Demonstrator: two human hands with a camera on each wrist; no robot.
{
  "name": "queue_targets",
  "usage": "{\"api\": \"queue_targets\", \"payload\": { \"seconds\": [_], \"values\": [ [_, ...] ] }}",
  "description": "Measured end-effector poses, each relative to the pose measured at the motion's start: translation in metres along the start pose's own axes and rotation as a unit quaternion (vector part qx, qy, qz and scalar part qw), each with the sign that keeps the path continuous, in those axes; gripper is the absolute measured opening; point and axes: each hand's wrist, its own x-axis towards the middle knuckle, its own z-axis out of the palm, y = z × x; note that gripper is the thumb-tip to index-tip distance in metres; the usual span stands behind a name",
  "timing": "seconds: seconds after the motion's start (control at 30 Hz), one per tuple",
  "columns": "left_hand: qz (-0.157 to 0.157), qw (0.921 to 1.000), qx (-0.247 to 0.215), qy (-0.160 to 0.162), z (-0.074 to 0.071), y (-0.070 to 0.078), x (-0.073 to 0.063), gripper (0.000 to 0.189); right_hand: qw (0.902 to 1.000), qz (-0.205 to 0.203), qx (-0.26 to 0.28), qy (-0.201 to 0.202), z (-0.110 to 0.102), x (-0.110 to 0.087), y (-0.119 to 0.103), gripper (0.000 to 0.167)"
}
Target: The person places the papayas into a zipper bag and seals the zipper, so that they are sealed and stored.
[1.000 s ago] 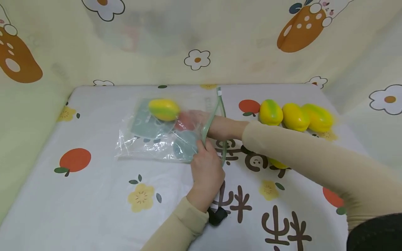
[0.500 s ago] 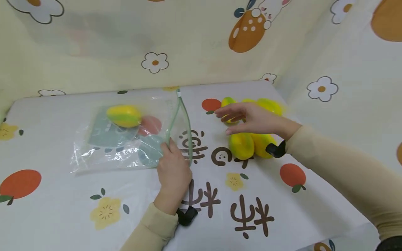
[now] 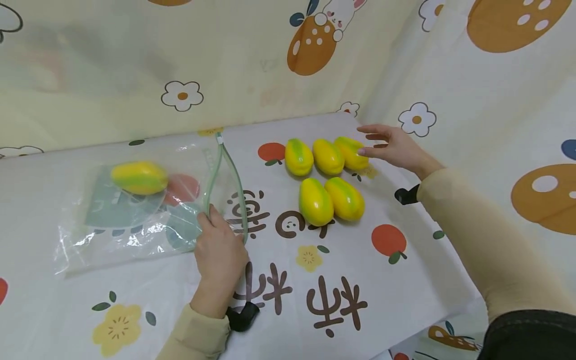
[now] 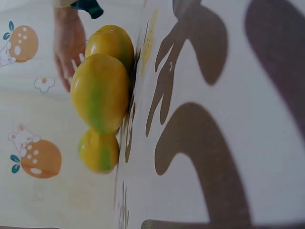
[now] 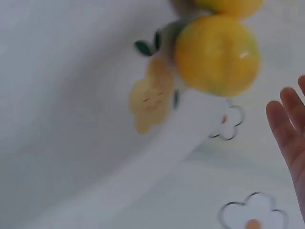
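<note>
A clear zip bag [image 3: 130,245] with a green-edged mouth lies on the left, its mouth parted toward the right. One yellow fruit with green streaks [image 3: 140,178] sits inside it. My left hand [image 3: 221,250] pinches the near part of the bag's mouth. Over on the right, my right hand [image 3: 393,145] holds nothing; its fingers and thumb are spread around the outer end of the rightmost back fruit [image 3: 351,153]. In the right wrist view, a gap shows between the fingers [image 5: 286,129] and a yellow fruit [image 5: 217,55].
Beside that fruit stand two more in the back row, a middle one [image 3: 328,156] and a left one [image 3: 299,157]. Two others, left [image 3: 316,202] and right [image 3: 345,198], lie in front of them. A patterned cloth wall [image 3: 252,60] rises behind the white printed tablecloth [image 3: 270,340].
My right hand has come out of the bag, leaving a fruit inside, and moved right to the back row. The left hand stays at the bag's mouth. The head view has turned right.
</note>
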Motion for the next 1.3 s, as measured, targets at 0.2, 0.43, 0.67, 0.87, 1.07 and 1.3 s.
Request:
{"api": "queue_targets", "payload": {
  "seconds": [0.2,0.43,0.67,0.87,1.07,1.3],
  "values": [
    [-0.002,1.0000,0.005,-0.001,0.002,-0.003,0.000,0.087,0.9985,0.049,0.025,-0.004,0.018,0.028,0.033,0.082],
    [0.006,0.9999,0.005,0.012,0.002,0.001,0.002,0.087,0.9968,0.074,0.021,-0.020,0.026,0.037,0.045,0.089],
    [-0.001,0.9999,0.013,0.006,0.001,0.001,0.003,0.088,0.9953,0.087,0.034,-0.026,0.032,0.040,0.052,0.094],
    [-0.008,0.9998,0.018,0.001,0.002,-0.001,0.004,0.088,0.9953,0.085,0.041,-0.023,0.032,0.039,0.054,0.092],
    [-0.003,0.9998,0.019,0.008,0.003,-0.002,0.004,0.088,0.9968,0.072,0.034,-0.005,0.020,0.032,0.053,0.090],
    [-0.005,0.9998,0.020,-0.004,0.003,-0.002,0.004,0.089,0.9976,0.065,0.021,0.004,-0.001,0.024,0.048,0.088]
  ]
}}
